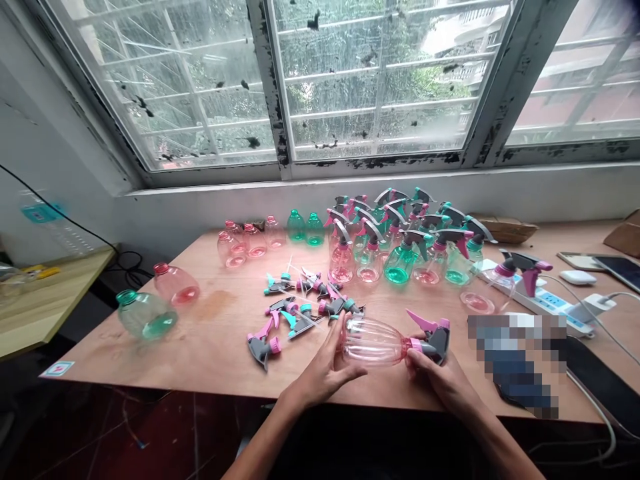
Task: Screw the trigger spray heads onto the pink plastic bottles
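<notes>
A clear pink spray bottle [375, 341] lies on its side between my hands, above the front of the table. Its base end is in my left hand [333, 367], fingers behind it and thumb stretched along the near side. My right hand [434, 373] is closed around the pink collar of the grey and pink spray head [434, 341], which sits at the bottle's neck. How tightly the head is screwed on I cannot tell. Left of the bottle lies a pile of loose spray heads [305, 307], with one grey and pink spray head [263, 343] nearest the edge.
Assembled spray bottles [399, 263] crowd the back right. Open bottles [233, 250] stand at the back left; a green bottle [147, 317] and a pink bottle [177, 285] lie tilted at left. A power strip [555, 307], cables and phones [620, 267] occupy the right side.
</notes>
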`<state>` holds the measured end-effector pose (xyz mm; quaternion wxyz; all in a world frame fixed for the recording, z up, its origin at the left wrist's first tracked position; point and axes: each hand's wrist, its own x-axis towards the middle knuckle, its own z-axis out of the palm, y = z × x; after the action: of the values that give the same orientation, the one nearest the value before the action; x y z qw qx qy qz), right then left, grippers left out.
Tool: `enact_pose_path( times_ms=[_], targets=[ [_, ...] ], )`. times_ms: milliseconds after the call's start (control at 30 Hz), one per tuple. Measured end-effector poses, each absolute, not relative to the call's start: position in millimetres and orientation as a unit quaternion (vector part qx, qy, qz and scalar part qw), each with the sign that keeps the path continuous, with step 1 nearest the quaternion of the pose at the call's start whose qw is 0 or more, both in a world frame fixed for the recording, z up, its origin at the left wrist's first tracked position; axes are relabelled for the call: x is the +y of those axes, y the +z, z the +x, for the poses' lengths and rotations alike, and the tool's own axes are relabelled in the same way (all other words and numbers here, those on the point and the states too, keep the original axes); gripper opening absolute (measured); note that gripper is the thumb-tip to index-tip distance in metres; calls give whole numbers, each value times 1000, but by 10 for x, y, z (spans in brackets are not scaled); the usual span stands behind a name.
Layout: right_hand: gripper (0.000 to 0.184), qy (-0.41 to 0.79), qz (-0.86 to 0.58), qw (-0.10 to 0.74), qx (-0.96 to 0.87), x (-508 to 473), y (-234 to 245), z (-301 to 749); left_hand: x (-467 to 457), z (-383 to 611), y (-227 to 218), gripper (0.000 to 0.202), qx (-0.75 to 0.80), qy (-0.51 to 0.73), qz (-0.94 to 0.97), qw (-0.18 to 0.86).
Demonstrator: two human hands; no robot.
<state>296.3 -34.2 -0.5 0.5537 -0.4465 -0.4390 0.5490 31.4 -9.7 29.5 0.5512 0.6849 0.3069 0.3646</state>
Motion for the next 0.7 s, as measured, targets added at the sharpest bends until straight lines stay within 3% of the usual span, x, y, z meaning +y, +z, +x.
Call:
enact_pose_path(
  times_ms=[300,500,700],
  targets=[
    [36,560,-419,583,-413,-317,98,2873,-93,355,195,118,297,361,621,629],
    [36,563,-401,595,-411,-296,92,2847,-64,357,247,95,292,357,611,643],
    [42,559,-398,611,-395,-250,31,2829,-116,334,249,116,296,349,625,632]
  ],
)
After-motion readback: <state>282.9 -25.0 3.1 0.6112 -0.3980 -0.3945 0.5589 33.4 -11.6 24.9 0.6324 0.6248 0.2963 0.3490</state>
